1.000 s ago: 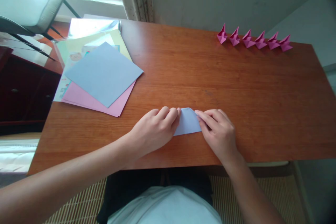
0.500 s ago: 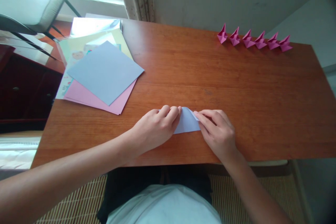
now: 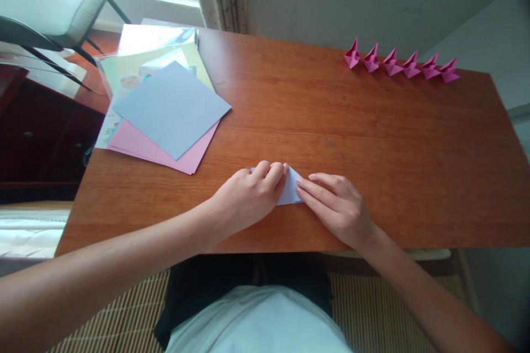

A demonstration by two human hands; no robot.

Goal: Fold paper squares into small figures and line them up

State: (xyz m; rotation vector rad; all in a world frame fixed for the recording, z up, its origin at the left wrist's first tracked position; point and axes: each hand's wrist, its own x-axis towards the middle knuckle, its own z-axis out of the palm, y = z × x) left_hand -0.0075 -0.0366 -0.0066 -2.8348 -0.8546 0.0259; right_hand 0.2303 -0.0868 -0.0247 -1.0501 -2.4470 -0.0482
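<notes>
A small folded piece of pale blue paper [image 3: 289, 192] lies on the wooden table near its front edge. My left hand [image 3: 259, 193] is closed over its left part, with curled fingers pressing it down, and hides much of that side. My right hand [image 3: 339, 207] has its fingers stretched out, fingertips resting on the paper's slanted right edge where a flap is folded over. Its thumb cannot be made out clearly.
On the left, a larger light blue sheet [image 3: 174, 110] overlaps pink sheets [image 3: 190, 157] and clear packaging [image 3: 157, 38]. Several pink folded paper figures [image 3: 391, 63] stand in a row at the back right of the table [image 3: 281, 105]. A chair [image 3: 53, 3] stands beyond the left edge.
My right hand has brought the paper's right corner over to the left and let go of its pinch; its fingers now lie along the fold. The left hand has stayed on the paper.
</notes>
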